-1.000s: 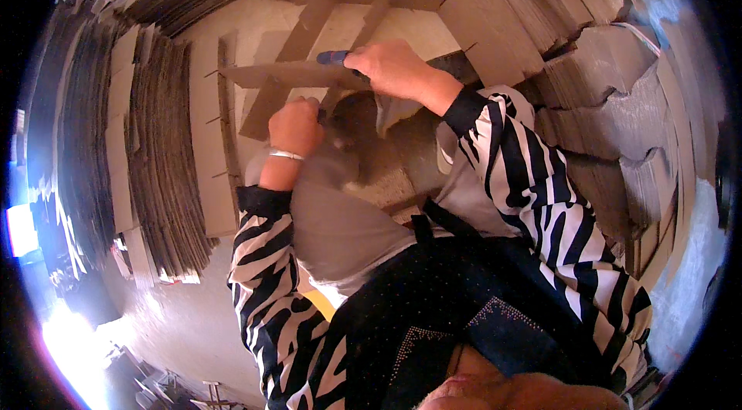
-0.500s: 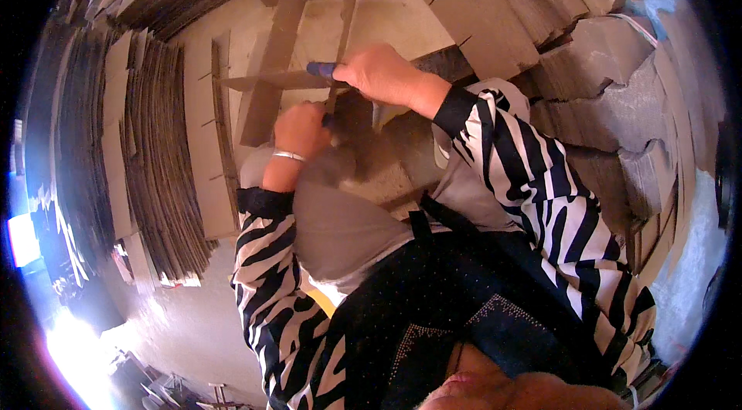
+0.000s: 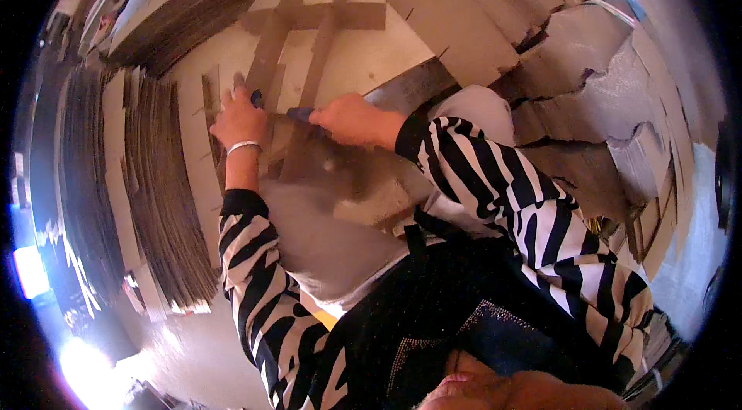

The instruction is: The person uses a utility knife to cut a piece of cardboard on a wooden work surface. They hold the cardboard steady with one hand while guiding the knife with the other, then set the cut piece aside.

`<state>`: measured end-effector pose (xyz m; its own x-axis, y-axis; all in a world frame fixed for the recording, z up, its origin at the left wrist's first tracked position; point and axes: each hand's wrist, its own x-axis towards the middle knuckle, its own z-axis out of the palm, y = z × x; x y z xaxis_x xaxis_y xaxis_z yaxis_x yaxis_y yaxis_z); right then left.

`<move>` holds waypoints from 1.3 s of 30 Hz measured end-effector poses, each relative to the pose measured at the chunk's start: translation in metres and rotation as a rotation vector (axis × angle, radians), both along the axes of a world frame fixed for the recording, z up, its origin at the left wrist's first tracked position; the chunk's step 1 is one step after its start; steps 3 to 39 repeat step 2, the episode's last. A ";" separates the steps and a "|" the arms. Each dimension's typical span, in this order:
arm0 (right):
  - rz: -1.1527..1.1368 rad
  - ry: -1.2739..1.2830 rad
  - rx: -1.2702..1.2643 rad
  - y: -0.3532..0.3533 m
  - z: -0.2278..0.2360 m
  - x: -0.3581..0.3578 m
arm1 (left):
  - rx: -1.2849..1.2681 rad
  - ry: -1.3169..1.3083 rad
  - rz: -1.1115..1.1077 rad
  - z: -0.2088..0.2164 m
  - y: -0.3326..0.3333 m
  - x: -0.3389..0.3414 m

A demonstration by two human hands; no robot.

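Observation:
A cardboard divider grid [image 3: 313,17] of interlocked brown strips lies in front of me. Its long strips [image 3: 323,54] run toward my lap and are crossed by shorter ones. My left hand [image 3: 239,122] grips the left end of the near cross strip, thumb and fingers on either side; part of the grip is hidden. My right hand [image 3: 352,120] is closed on the same cardboard strip [image 3: 282,125] farther right, pinching it near a long strip. Blue covers show on a digit of each hand.
Tall stacks of flat cardboard strips [image 3: 158,186] stand at my left, with another stack [image 3: 182,12] at the far left. Slotted cardboard sheets [image 3: 452,12] lie at the far right. Torn-edged cardboard piles [image 3: 576,105] rise at my right, beside my knee.
My left hand has moved left and away from me, its fingers spreading wider. My right hand has come left and nearer. The grid has shifted toward me and slightly left.

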<state>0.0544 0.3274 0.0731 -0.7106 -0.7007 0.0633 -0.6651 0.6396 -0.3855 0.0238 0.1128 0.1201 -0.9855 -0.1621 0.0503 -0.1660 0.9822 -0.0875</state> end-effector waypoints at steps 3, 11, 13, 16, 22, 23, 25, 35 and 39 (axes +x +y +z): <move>-0.076 -0.082 -0.017 0.024 0.008 -0.010 | 0.075 -0.152 0.024 -0.017 -0.001 -0.029; -0.076 -0.082 -0.017 0.024 0.008 -0.010 | 0.075 -0.152 0.024 -0.017 -0.001 -0.029; -0.076 -0.082 -0.017 0.024 0.008 -0.010 | 0.075 -0.152 0.024 -0.017 -0.001 -0.029; -0.076 -0.082 -0.017 0.024 0.008 -0.010 | 0.075 -0.152 0.024 -0.017 -0.001 -0.029; -0.076 -0.082 -0.017 0.024 0.008 -0.010 | 0.075 -0.152 0.024 -0.017 -0.001 -0.029; -0.076 -0.082 -0.017 0.024 0.008 -0.010 | 0.075 -0.152 0.024 -0.017 -0.001 -0.029; -0.076 -0.082 -0.017 0.024 0.008 -0.010 | 0.075 -0.152 0.024 -0.017 -0.001 -0.029; -0.076 -0.082 -0.017 0.024 0.008 -0.010 | 0.075 -0.152 0.024 -0.017 -0.001 -0.029; -0.076 -0.082 -0.017 0.024 0.008 -0.010 | 0.075 -0.152 0.024 -0.017 -0.001 -0.029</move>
